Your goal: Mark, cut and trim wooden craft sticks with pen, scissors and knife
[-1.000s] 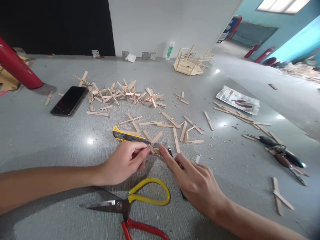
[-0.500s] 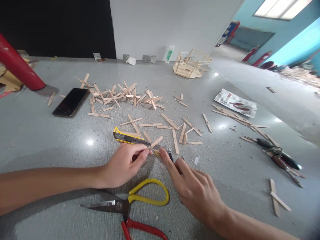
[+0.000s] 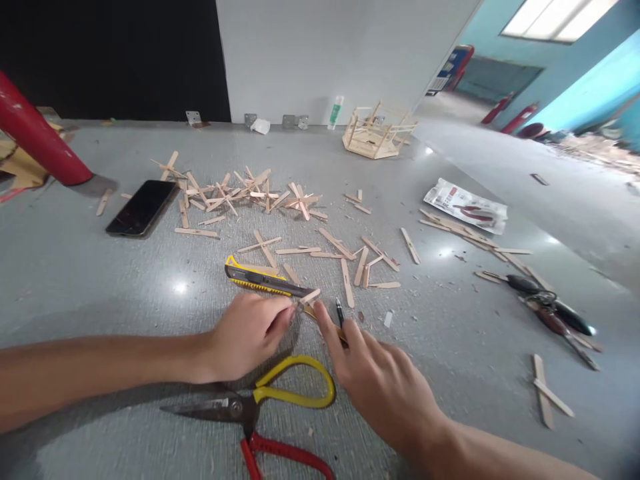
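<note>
My left hand (image 3: 250, 327) is closed, thumb and finger pinching a small wooden craft stick (image 3: 311, 297). My right hand (image 3: 383, 373) grips a slim gold-coloured craft knife (image 3: 310, 311), its index finger stretched along the top. The knife's front end meets the stick at my left fingertips; most of its handle is hidden under my right hand. Just behind lies a yellow and black utility knife (image 3: 260, 278). A dark pen-like thing (image 3: 339, 310) shows beside my right fingers. In front of my hands lie open scissors (image 3: 245, 408) with one yellow and one red handle.
Craft sticks, many crossed (image 3: 260, 190), are scattered behind my hands. A phone (image 3: 143, 208) lies left, by a red post (image 3: 40, 133). A hexagonal stick frame (image 3: 377, 137) and a glue tube (image 3: 335, 113) stand at the back. A white packet (image 3: 467, 205) and dark-handled tools (image 3: 550, 303) lie right.
The stick in my left fingers has tipped lower, and my left hand has rolled slightly. My right hand has shifted a little left with the knife. The view has moved slightly.
</note>
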A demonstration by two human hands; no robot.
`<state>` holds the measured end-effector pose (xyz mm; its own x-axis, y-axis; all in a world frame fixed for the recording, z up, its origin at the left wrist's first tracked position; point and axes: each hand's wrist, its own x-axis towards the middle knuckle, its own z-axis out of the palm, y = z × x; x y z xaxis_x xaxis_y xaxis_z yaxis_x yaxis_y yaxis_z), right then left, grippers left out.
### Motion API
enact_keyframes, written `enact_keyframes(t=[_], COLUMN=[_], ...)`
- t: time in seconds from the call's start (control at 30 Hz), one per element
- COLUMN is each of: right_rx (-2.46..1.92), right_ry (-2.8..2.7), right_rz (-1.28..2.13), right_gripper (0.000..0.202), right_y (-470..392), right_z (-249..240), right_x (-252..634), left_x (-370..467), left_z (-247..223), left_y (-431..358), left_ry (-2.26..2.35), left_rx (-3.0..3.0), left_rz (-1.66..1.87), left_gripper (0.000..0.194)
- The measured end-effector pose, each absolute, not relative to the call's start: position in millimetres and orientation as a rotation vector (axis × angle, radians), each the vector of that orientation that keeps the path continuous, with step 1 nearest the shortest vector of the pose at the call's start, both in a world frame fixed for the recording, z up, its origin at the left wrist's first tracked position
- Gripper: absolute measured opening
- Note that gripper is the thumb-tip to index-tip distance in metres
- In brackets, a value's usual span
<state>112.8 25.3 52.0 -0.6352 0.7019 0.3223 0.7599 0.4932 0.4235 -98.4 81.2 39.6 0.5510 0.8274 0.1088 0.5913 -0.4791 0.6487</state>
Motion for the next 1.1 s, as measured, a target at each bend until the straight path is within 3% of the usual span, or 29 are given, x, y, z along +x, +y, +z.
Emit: enact_keyframes(t=[0.3, 0.57, 0.67, 0.77, 0.9, 1.1], right_rx=[-1.274, -1.350, -1.393, -1.355, -1.411, -1.364], right_ry=[-2.625, -2.636, -2.626, -2.507, -2.130, -1.735], right_rz=[-0.638, -0.232, -0.201, -0.104, 0.332, 1.359], right_gripper=[0.067, 0.077, 0.075, 0.057, 0.027, 0.032], right_y=[28.7, 22.2, 20.5, 24.1, 41.0, 63.1], right_z=[51.5, 39.3, 37.5, 43.1, 59.8, 72.2], right_x=[116.1, 124.1, 123.5, 123.6, 131.1, 132.9], left_x=[-98.1, -98.0, -99.1, -101.4, -104.8, -109.4], left_z=[44.2, 42.0, 39.0, 32.4, 25.9, 36.6], left_y=[85.2, 82.9, 81.9, 80.4, 79.5, 78.4], left_ry=[1.139, 1.112, 1.097, 1.101, 0.981, 0.729], left_rx=[2.260, 2.293, 2.331, 2.366, 2.406, 2.532], left_rz=[0.575, 0.653, 0.671, 0.683, 0.864, 1.074], left_gripper=[0.033, 0.032, 0.034, 0.034, 0.025, 0.032])
